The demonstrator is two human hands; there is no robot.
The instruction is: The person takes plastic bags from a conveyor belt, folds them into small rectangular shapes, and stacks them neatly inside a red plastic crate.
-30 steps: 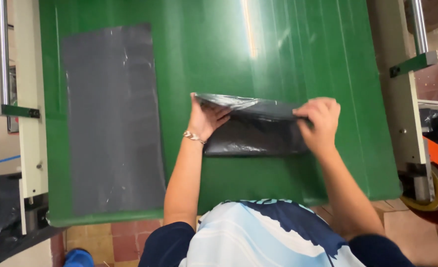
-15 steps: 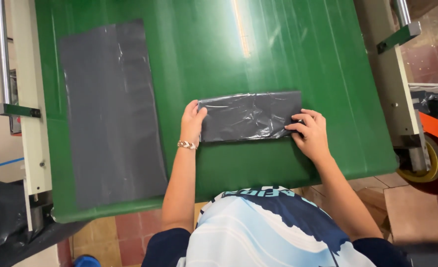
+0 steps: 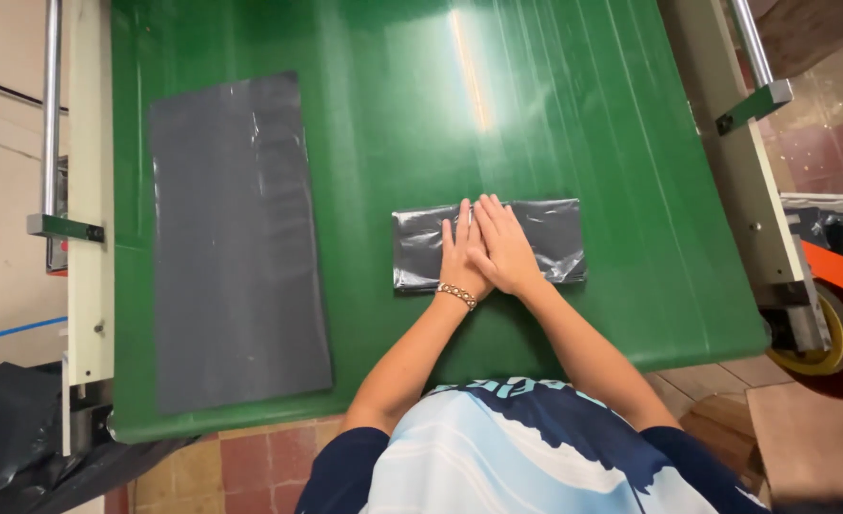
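A folded dark grey plastic bag (image 3: 555, 233) lies flat on the green table (image 3: 393, 143), near its front edge. Both my hands press down on the middle of this folded bag, side by side and touching. My left hand (image 3: 459, 255), with a chain bracelet at the wrist, lies palm down with fingers straight. My right hand (image 3: 502, 246) lies flat just to its right, partly overlapping it. A second grey plastic bag (image 3: 236, 238), unfolded and long, is spread flat on the left part of the table.
White metal side rails (image 3: 83, 238) run along both edges of the table. An orange and yellow wheel (image 3: 835, 333) sits at the right. Black plastic (image 3: 7, 438) is heaped at the lower left. The floor has red and tan tiles.
The bag was being folded over and is now flat. My hands moved from the folded bag's two ends to its middle, where they press side by side.
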